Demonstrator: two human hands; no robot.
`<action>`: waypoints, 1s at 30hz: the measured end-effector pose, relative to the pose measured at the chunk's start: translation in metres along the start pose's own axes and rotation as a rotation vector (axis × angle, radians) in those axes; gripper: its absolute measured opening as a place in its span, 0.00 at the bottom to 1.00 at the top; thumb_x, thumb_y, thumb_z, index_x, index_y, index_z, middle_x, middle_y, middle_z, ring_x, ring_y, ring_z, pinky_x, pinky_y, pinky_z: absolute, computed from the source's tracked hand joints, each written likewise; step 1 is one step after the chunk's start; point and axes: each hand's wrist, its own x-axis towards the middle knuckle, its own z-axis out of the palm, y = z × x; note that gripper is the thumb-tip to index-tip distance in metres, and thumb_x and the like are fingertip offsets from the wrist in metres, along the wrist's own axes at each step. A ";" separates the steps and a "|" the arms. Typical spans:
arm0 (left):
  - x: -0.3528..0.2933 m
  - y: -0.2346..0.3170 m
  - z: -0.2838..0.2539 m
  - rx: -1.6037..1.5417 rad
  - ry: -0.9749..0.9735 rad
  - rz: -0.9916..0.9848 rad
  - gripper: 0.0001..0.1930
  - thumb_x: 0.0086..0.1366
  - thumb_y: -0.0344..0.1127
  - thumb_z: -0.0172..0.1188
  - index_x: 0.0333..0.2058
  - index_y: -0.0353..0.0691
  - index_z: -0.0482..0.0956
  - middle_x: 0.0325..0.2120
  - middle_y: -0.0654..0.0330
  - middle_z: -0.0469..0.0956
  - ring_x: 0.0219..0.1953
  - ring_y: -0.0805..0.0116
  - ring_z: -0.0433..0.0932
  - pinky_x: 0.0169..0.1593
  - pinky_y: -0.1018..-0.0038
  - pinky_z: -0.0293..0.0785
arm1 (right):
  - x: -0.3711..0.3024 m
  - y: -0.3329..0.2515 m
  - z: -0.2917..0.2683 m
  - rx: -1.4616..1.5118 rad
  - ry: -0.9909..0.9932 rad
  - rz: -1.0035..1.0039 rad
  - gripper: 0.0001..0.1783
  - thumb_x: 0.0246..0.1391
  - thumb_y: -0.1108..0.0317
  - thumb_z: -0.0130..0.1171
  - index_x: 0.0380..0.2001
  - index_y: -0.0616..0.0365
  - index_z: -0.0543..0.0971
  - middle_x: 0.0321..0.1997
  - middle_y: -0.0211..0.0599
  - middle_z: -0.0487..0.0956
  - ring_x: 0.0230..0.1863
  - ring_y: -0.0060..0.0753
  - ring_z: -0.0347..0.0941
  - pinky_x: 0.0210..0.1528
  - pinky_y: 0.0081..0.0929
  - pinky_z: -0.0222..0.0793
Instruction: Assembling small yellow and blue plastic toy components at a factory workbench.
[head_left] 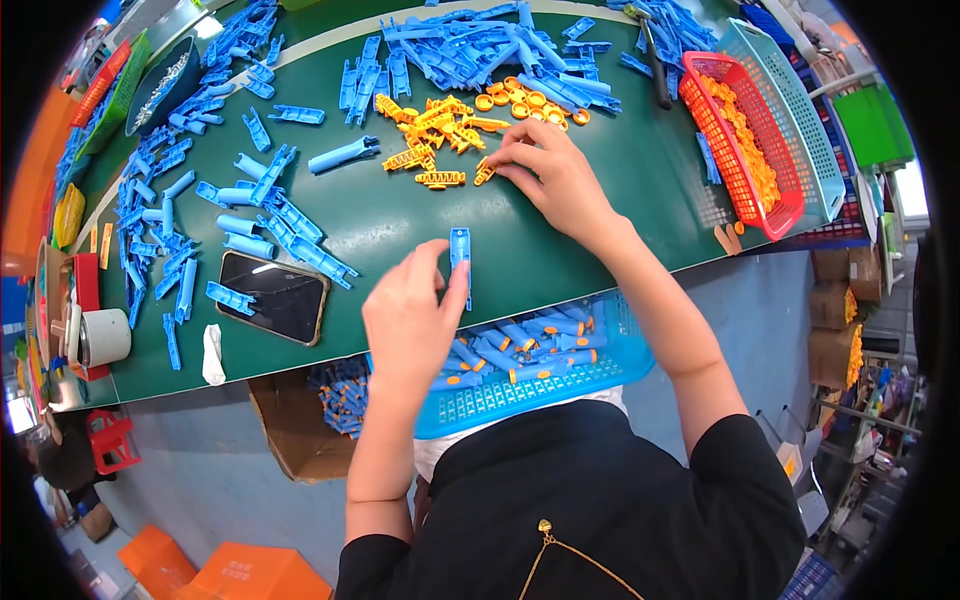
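Left grip point(408, 308) pinches a blue shell point(460, 246); right grip point(548, 172), farther up, has an orange clip point(483, 172), orange pile point(437, 124) just to its left.

head view: left fisheye unit of a head-worn pair. optical axis faces steeply down onto the bench point(365, 215) and hands point(410, 310), at close range. orientation: upright, unmirrored; the person's torso point(600, 510) enters at the lower edge. straight edges bend toward the periphery.
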 end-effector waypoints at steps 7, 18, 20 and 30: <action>0.008 -0.025 -0.007 -0.036 -0.078 0.345 0.44 0.42 0.42 0.74 0.59 0.42 0.65 0.56 0.57 0.67 0.61 0.53 0.59 0.62 0.60 0.52 | 0.003 0.009 -0.005 0.174 -0.039 -0.075 0.07 0.50 0.76 0.61 0.34 0.58 0.80 0.40 0.34 0.73 0.41 0.35 0.73 0.39 0.28 0.70; 0.008 -0.016 0.012 0.022 0.082 0.276 0.49 0.36 0.49 0.76 0.59 0.39 0.65 0.53 0.56 0.69 0.58 0.54 0.62 0.61 0.59 0.52 | 0.008 0.006 0.001 0.206 -0.029 0.250 0.05 0.50 0.72 0.62 0.32 0.60 0.80 0.29 0.33 0.76 0.30 0.28 0.72 0.35 0.25 0.68; 0.009 -0.019 0.013 0.025 0.068 0.282 0.50 0.35 0.50 0.76 0.59 0.39 0.66 0.53 0.56 0.69 0.58 0.54 0.62 0.61 0.59 0.52 | 0.011 0.008 0.001 0.265 -0.052 0.308 0.05 0.50 0.71 0.63 0.31 0.60 0.80 0.28 0.33 0.77 0.29 0.28 0.72 0.34 0.25 0.68; -0.005 -0.027 -0.005 0.232 0.095 0.300 0.28 0.47 0.50 0.70 0.46 0.43 0.76 0.35 0.61 0.69 0.40 0.61 0.66 0.47 0.63 0.59 | -0.030 -0.020 -0.020 0.112 -0.044 0.162 0.04 0.52 0.75 0.59 0.30 0.63 0.75 0.33 0.39 0.76 0.35 0.41 0.73 0.38 0.30 0.69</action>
